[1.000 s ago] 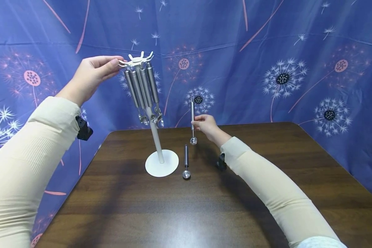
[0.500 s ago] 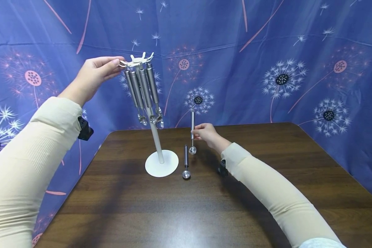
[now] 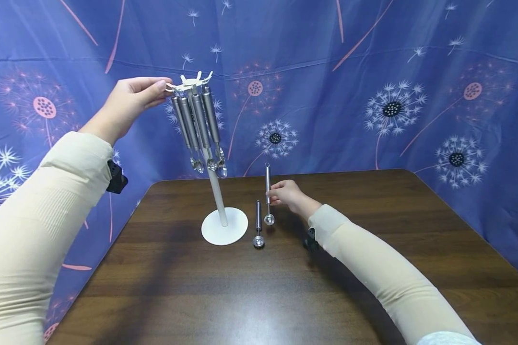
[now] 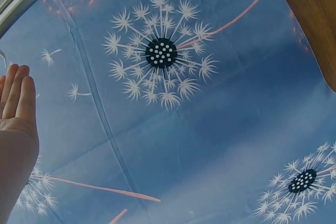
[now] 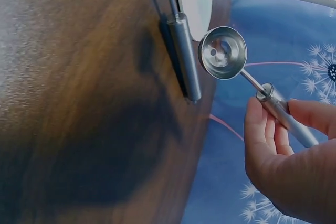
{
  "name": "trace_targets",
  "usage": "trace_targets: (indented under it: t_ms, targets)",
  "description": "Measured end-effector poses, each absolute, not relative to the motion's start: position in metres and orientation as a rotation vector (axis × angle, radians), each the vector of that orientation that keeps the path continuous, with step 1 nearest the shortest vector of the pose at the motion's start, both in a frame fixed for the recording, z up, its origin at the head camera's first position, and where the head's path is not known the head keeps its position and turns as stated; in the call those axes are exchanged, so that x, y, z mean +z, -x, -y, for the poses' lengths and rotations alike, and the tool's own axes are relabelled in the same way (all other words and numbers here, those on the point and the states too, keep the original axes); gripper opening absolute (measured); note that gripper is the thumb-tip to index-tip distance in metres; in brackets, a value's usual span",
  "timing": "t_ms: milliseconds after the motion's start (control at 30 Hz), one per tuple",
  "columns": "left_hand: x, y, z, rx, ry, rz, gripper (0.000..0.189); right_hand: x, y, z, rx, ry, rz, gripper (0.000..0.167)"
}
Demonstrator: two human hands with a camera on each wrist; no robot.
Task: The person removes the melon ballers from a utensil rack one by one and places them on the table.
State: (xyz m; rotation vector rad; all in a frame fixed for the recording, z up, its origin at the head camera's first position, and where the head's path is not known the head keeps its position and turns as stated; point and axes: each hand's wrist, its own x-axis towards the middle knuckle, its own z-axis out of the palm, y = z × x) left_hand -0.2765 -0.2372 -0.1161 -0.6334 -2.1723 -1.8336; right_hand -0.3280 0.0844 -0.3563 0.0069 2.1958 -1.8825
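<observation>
In the head view my left hand (image 3: 131, 103) pinches one hook at the top of a white utensil stand (image 3: 192, 83). Several steel-handled utensils (image 3: 198, 120) hang from its other hooks. The left wrist view shows only part of that hand (image 4: 18, 108) at its edge. My right hand (image 3: 290, 195) grips a melon baller (image 3: 267, 184) by its steel handle, bowl downward, held above the table. In the right wrist view, thumb and fingers close round the handle, and the round bowl (image 5: 223, 52) has a small hole. A second melon baller (image 3: 258, 223) lies on the table beside the stand.
The stand's round white base (image 3: 213, 232) rests on the dark wooden table (image 3: 224, 297), left of the lying melon baller. Behind the table's far edge hangs a blue curtain (image 3: 328, 115) with dandelion prints.
My right hand has lowered the melon baller toward the table, close behind and to the right of the one lying there. My left hand has stayed on the stand's hook.
</observation>
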Motion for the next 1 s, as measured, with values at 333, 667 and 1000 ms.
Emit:
trace_targets:
  t_ms: [333,667,1000]
  targets:
    - [-0.117,0.279,0.239,-1.833,0.626,2.165,0.049,-0.372,0.325,-0.084,-1.772,-0.019,-2.209,0.025]
    - [-0.115,0.277,0.238,-1.822,0.61,2.182,0.051,-0.383,0.322,-0.084,-1.693,-0.088,-2.164,0.009]
    - [-0.116,0.276,0.236,-1.842,0.615,2.163,0.051,-0.395,0.32,-0.083,-1.629,-0.147,-2.117,0.015]
